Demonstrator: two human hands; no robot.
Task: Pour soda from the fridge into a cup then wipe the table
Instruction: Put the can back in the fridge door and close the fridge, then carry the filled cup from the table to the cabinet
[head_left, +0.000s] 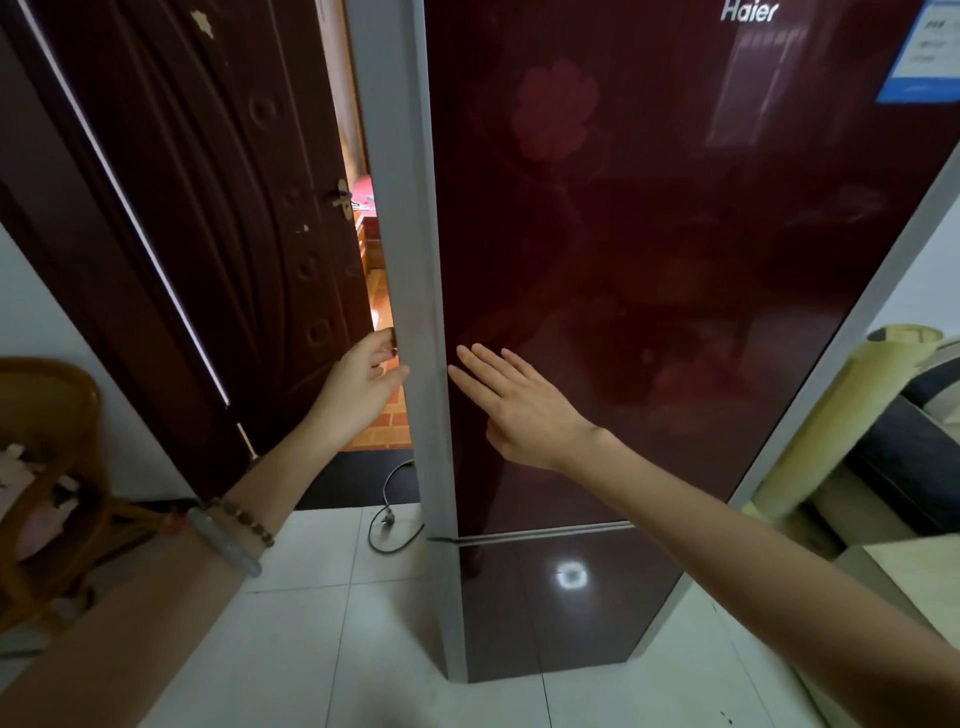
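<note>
the dark red fridge stands straight ahead, its door looks shut and its inside is hidden. left hand curls round the door's grey side edge, fingertips out of sight. right hand lies flat, fingers straight, against the front. a rattan chair, cut off at left, holds pinkish cloth.

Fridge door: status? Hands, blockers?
Left hand grips edge of fridge door. Right hand open, flat by door front. Door looks shut; soda not in view. Loose cable on floor nearby.
</note>
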